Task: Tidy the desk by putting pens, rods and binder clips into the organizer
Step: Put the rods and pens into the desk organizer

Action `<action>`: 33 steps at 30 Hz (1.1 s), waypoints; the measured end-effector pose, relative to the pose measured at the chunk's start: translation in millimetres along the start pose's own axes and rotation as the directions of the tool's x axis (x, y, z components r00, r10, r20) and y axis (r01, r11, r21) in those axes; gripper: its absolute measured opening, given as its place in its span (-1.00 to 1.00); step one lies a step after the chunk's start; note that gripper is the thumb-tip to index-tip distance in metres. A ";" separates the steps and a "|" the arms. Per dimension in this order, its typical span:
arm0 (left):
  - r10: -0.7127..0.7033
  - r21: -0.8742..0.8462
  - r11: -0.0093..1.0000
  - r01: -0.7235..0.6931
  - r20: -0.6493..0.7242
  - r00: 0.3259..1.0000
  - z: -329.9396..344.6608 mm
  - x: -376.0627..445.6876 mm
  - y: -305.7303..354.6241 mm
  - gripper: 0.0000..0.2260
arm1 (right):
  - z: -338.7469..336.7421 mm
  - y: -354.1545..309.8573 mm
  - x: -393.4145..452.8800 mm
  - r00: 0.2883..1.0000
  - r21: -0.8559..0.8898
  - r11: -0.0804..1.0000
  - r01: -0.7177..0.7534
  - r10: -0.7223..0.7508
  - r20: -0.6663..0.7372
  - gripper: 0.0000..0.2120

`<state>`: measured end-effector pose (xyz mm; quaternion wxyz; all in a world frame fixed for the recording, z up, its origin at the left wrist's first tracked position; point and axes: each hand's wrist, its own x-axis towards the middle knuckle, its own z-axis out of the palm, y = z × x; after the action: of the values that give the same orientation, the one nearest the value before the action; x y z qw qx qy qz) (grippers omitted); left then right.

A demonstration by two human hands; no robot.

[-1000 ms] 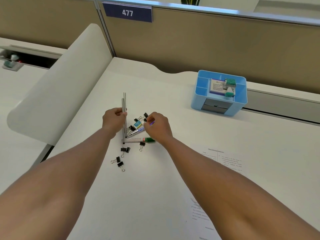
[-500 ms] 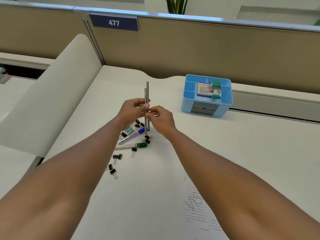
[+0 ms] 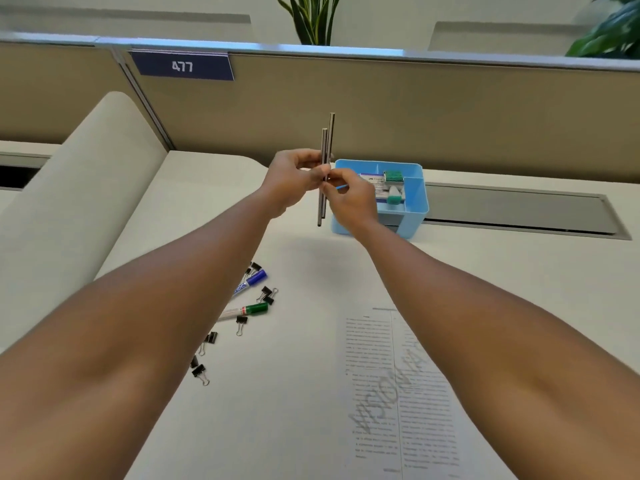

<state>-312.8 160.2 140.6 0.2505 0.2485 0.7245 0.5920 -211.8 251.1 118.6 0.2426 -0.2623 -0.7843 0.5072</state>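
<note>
Head view shows both hands raised above the desk (image 3: 311,393), meeting just in front of the blue organizer (image 3: 414,216). Left hand (image 3: 294,178) has its fingers curled, with thumb and fingertips pinching two thin grey rods (image 3: 325,161) near their middle. Both rods stand nearly upright and side by side, one reaching a little higher than the other, their lower ends hanging clear of the desk. Right hand (image 3: 349,199) has its fingers curled too and touches the rods from the other side, just below the left hand's pinch; whether it truly grips them or only steadies them I cannot tell. A slim blue thing (image 3: 341,187) pokes out between its fingers, too small to name.

The organizer sits on the desk against the far partition (image 3: 450,116), partly hidden behind the right hand. One of its compartments holds a white box (image 3: 372,178), a green object (image 3: 394,175) and a small white and green item (image 3: 394,195).

Nearer on the desk, beside the left forearm, lie a blue-capped marker (image 3: 251,282) and a green-capped marker (image 3: 246,310), with several black binder clips (image 3: 266,295) scattered around them. A printed sheet of paper (image 3: 398,393) lies flat on the desk between the forearms. A sign (image 3: 181,66) on the partition reads 477.
</note>
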 end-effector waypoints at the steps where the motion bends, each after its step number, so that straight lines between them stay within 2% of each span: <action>1: 0.004 -0.014 1.000 -0.004 0.000 1.000 4.4 6.3 3.7 -0.71 | -4.6 -0.2 6.3 1.000 -0.001 1.000 0.011 -0.011 -0.014 -0.85; 6: 0.054 -0.015 0.998 -0.054 -0.006 0.999 21.3 27.7 19.1 -0.75 | -22.4 0.5 31.3 0.998 -0.012 0.999 0.041 -0.041 -0.054 -0.84; 13: 0.082 0.127 0.989 -0.076 -0.047 0.995 33.6 43.5 7.3 -0.81 | -26.7 9.8 45.4 0.998 -0.056 0.998 0.013 -0.016 -0.063 -0.85; 24: -0.018 0.219 0.975 0.049 -0.142 0.990 47.6 37.3 -25.2 -0.77 | -13.3 37.0 43.3 0.993 -0.259 0.959 -0.113 0.116 -0.004 -0.86; 28: -0.050 0.284 0.954 0.098 -0.172 0.984 49.4 36.9 -31.3 -0.87 | -10.1 38.0 43.9 0.993 -0.316 0.944 -0.100 0.116 0.033 -0.87; 33: -0.090 0.332 0.931 0.150 -0.190 0.978 48.8 37.2 -35.0 -0.80 | -6.8 39.8 43.5 0.991 -0.385 0.919 -0.088 0.120 0.060 -0.84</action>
<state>-310.9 214.3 95.1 0.1757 0.1918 0.8496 0.4588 -233.2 298.2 89.4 0.1271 -0.3245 -0.8623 0.3674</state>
